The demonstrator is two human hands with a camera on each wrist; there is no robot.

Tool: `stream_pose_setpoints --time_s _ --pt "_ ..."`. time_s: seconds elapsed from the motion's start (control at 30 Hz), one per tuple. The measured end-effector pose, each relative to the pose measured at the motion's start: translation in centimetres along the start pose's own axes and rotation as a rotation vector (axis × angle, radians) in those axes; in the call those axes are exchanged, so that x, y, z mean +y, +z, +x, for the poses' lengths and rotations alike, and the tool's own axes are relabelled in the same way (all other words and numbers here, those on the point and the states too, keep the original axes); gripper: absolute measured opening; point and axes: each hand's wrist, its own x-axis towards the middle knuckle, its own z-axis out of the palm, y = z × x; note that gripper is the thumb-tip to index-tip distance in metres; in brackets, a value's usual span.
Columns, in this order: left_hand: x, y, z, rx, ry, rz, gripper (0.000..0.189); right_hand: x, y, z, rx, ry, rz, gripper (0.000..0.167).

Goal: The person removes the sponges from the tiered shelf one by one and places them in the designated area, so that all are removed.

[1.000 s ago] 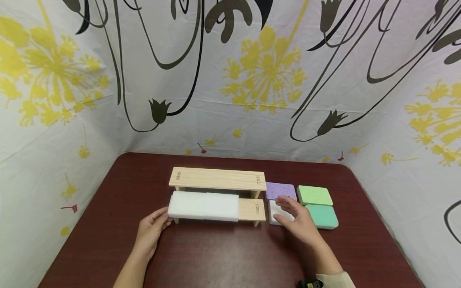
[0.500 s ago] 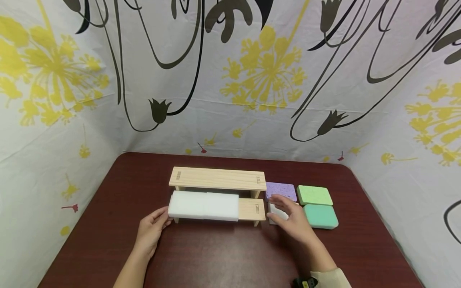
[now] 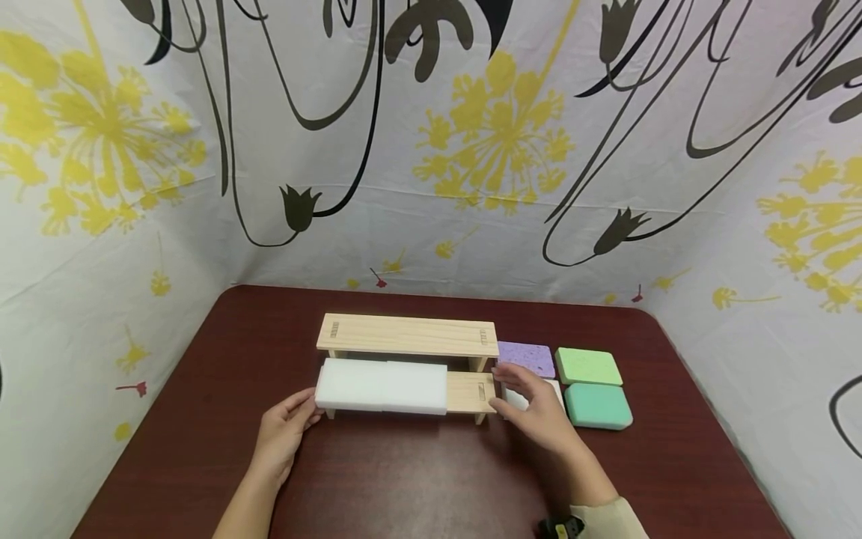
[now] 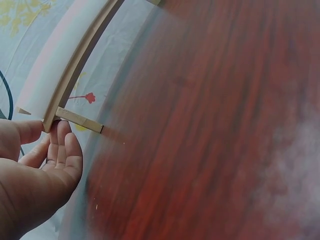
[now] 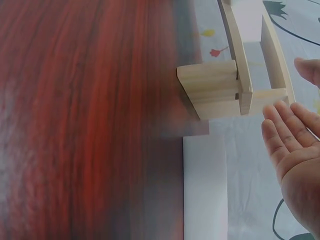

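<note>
A low wooden stand [image 3: 470, 391] sits at the middle of the table, two white sponge-like blocks [image 3: 381, 385] covering most of its top from the left end. My left hand [image 3: 283, 430] grips that left end; in the left wrist view the thumb is at the board [image 4: 75, 75] end and the fingers curl beneath it. At the right end is my right hand [image 3: 539, 408], fingers extended and thumb spread. In the right wrist view its fingers [image 5: 290, 127] lie close to the stand's end [image 5: 212, 82]; contact is hard to tell. A white block [image 3: 515, 398] is partly hidden under that hand.
Behind it stands a taller wooden stand [image 3: 407, 334]. Purple [image 3: 528, 357], light green [image 3: 589, 366] and teal [image 3: 599, 406] sponge-like blocks lie to the right on the dark red-brown table [image 3: 404, 479]. A patterned cloth [image 3: 498, 262] hangs around the table.
My right hand has moved left, from over the white block at the right to the right end of the front stand. My left hand has stayed at the left end.
</note>
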Motion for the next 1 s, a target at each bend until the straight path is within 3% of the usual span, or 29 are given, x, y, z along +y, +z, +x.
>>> stream_pose_setpoints --time_s 0.5,1.0 --pt "-0.1 0.0 0.1 -0.001 0.003 -0.01 0.037 -0.4 1.5 0.9 -0.022 -0.076 0.046 0.051" --pt "-0.1 0.0 0.1 0.002 -0.001 -0.01 0.037 -1.3 2.2 1.2 -0.05 -0.007 -0.042 0.058"
